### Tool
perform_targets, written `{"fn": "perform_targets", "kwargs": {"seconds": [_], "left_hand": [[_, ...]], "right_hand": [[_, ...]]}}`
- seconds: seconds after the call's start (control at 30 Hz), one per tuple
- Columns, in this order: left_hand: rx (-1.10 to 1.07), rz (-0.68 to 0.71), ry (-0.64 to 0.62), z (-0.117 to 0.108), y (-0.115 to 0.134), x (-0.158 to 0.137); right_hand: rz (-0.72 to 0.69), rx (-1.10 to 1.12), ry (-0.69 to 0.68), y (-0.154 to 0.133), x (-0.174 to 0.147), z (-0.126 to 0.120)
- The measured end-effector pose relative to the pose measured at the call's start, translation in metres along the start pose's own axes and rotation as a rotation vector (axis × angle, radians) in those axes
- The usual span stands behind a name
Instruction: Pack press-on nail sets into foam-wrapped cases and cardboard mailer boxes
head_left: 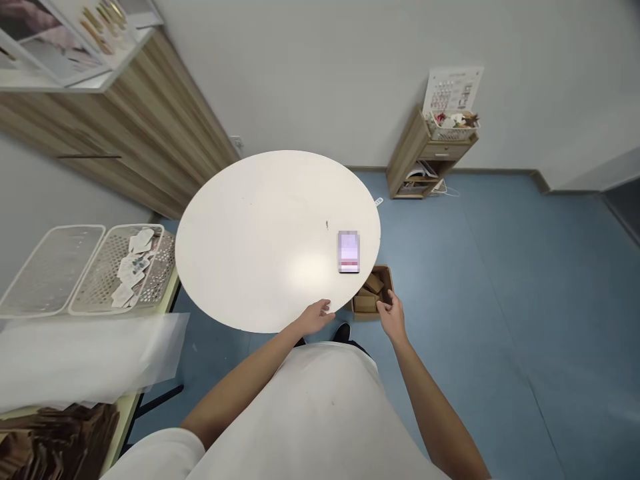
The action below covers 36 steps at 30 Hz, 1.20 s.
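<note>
Over the near edge of a white oval table (260,233) is my left hand (316,317), palm inward, fingers loosely bent and nothing in them. My right hand (393,317) is beside the table, above the floor near a cardboard box (389,279); its thumb and fingers are apart and it holds nothing. Inside the box lie folded brown cardboard pieces (367,304). A phone (349,252) with a lit, blurred screen rests on the right part of the tabletop. Close to it lies a small dark item (327,225), too small to name.
On the left, a side table carries white baskets (123,267), with small white packets in one, a sheet of translucent plastic (90,357) and brown paper stacks (55,440). A wood-grain cabinet (165,107) stands behind. At the wall is a small shelf unit (417,157).
</note>
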<state>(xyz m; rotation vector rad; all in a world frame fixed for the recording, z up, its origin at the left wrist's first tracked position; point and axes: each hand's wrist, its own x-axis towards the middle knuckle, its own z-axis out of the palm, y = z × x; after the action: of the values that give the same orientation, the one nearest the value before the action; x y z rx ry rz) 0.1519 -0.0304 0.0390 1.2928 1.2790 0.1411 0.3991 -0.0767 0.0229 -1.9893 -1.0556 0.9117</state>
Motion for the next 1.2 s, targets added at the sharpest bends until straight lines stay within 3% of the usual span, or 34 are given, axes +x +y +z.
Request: {"fn": "perform_targets", "kwargs": {"seconds": [0.2, 0.47, 0.63, 0.8, 1.03, 1.2], "left_hand": [[-0.076, 0.018, 0.111, -0.054, -0.034, -0.036], [-0.246, -0.002, 0.381, -0.113, -0.105, -0.072], [-0.384, -0.009, 0.550, -0.132, -0.122, -0.091], [-0.466, -0.047, 0.703, -0.146, -0.127, -0.123], [-0.567, -0.238, 0.806, -0.155, -0.166, -0.172], [-0.575, -0.235, 0.827, -0.179, -0.183, -0.190]], "right_hand": [[-0.064, 0.055, -0.150, -0.070, -0.023, 0.058], [-0.241, -0.020, -0.554, -0.123, -0.059, 0.161], [-0.365, -0.143, -0.786, -0.166, -0.060, 0.192], [-0.383, -0.154, -0.902, -0.190, -0.041, 0.225], [-0.396, -0.209, -1.066, -0.209, -0.045, 0.289], [-0.432, -0.211, -1.147, -0.226, -0.069, 0.327]]}}
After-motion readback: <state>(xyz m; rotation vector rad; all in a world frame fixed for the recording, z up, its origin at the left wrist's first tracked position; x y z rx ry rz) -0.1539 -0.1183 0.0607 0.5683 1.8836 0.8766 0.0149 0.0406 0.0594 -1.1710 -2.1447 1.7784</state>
